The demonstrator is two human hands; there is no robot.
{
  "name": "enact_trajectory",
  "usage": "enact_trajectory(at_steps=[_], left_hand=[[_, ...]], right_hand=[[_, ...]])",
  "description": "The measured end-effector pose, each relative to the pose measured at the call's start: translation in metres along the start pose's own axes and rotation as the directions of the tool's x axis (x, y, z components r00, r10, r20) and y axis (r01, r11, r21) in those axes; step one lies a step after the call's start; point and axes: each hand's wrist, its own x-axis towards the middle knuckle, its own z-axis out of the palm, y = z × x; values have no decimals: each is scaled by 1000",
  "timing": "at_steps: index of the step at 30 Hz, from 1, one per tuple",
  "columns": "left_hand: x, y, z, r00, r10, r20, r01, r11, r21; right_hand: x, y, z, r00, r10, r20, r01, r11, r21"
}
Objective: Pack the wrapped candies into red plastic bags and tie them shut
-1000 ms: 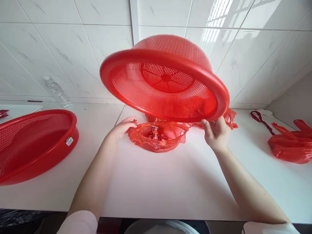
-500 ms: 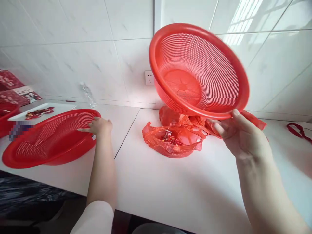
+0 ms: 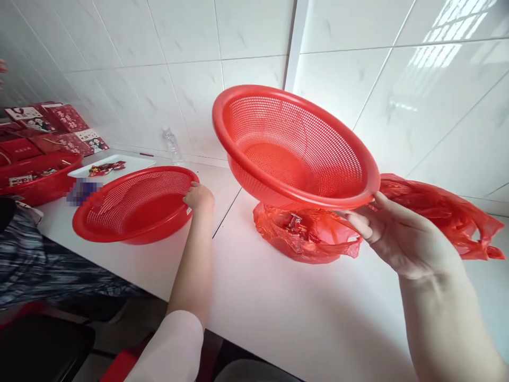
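Right hand (image 3: 401, 239) holds raised basket (image 3: 280, 165) by rim; left hand (image 3: 201, 198) grips left basket (image 3: 147, 213); both baskets empty, sweets (image 3: 296, 227) inside open bag (image 3: 304, 253).

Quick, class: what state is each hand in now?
Left hand: closed on the lower red basket, at its rim.
Right hand: holding the upper red basket by its rim.

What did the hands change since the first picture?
The left hand came away from the open red bag and moved left to the lower basket, touching its rim; its grip is unclear. The raised basket tipped from facing downward to facing upward. The right hand still holds it, and the bag stays put.
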Motion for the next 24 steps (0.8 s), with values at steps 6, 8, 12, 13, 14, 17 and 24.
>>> enact_trajectory(at_steps=[6, 8, 12, 13, 14, 17, 24], left_hand=[[-2, 0, -6, 1000, 6, -23, -7, 1000, -6], [-3, -1, -10, 998, 26, -49, -26, 1000, -1], [-5, -2, -27, 997, 61, -54, -61, 998, 7], [-7, -2, -34, 996, 69, -50, -69, 998, 8], [-9, -2, -41, 996, 77, -48, -76, 997, 9], [-25, -2, -67, 990, 109, -89, -110, 994, -9], [-92, 17, -107, 909, 417, -9, -417, 908, -31]], right_hand=[[59, 44, 44, 993, 115, 31, -117, 991, 70], [86, 62, 62, 986, 168, 8, -168, 980, 108], [129, 93, 86, 977, 214, 14, -214, 972, 92], [136, 100, 90, 977, 211, 12, -211, 974, 84], [141, 108, 93, 979, 203, 8, -203, 976, 78], [150, 129, 98, 982, 190, 1, -190, 980, 51], [137, 129, 84, 953, 287, 98, -273, 952, -140]])
